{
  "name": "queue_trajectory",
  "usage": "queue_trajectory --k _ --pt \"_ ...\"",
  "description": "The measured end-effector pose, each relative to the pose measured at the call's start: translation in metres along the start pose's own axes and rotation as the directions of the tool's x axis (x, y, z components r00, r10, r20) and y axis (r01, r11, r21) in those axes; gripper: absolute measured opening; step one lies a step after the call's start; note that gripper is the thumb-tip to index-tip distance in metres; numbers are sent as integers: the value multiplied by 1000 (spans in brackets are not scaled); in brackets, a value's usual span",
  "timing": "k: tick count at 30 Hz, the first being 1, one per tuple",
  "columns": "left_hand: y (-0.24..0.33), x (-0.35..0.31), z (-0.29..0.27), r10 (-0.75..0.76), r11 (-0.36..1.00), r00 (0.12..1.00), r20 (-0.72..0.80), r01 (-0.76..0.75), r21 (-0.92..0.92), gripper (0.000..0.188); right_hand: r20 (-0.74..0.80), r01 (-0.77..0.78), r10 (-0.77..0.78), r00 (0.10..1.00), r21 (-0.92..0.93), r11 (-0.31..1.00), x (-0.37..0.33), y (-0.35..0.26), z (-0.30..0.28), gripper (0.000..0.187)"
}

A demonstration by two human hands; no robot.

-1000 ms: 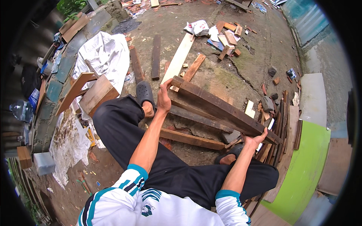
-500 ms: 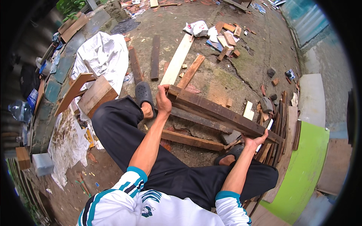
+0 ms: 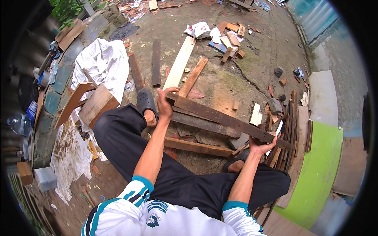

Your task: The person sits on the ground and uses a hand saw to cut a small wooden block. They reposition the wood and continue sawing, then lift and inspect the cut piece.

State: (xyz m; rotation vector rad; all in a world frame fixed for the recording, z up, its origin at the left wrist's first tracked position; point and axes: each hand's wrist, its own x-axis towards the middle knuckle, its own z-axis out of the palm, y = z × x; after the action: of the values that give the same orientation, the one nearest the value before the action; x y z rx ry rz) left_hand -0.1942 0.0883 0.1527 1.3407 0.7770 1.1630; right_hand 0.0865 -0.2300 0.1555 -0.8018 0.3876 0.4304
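Observation:
A long dark brown wooden plank point(image 3: 224, 118) slants in front of me above my bent legs, and a second strip of wood seems to lie against it. At its upper left end, my left hand point(image 3: 165, 105) grips it with the palm against the end and fingertips curled over the far side. My right hand point(image 3: 263, 146) holds the lower right end from below, its thumb up along the near side; some fingers are hidden under the wood. Beneath lie another dark plank point(image 3: 206, 124) and a brown batten point(image 3: 197, 146) on the ground.
A pale board point(image 3: 180, 63) and a short brown batten point(image 3: 193, 76) lie ahead. Wood offcuts point(image 3: 232, 39) are heaped farther off. Stacked strips point(image 3: 289, 129) and a green panel point(image 3: 317, 169) stand at right. At left are a white sack point(image 3: 102, 61) and a wooden block point(image 3: 98, 106).
The plank has rolled in my hands, so its broad face now shows. My left hand has loosened slightly, its thumb lifting away from the end. The view has shifted a little.

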Motion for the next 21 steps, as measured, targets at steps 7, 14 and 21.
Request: queue_trajectory --k 7,14,21 --pt "-33 7 -17 -267 961 958 104 273 -51 115 165 141 -151 975 69 988 0 13 -2 90" --pt "-66 -14 -16 -664 747 742 -95 650 -141 114 -107 34 -36 994 -19 999 26 40 -35 75" --pt "-117 -37 -22 -521 807 752 -405 588 55 114 -132 -17 16 991 -10 1000 39 64 -50 67"
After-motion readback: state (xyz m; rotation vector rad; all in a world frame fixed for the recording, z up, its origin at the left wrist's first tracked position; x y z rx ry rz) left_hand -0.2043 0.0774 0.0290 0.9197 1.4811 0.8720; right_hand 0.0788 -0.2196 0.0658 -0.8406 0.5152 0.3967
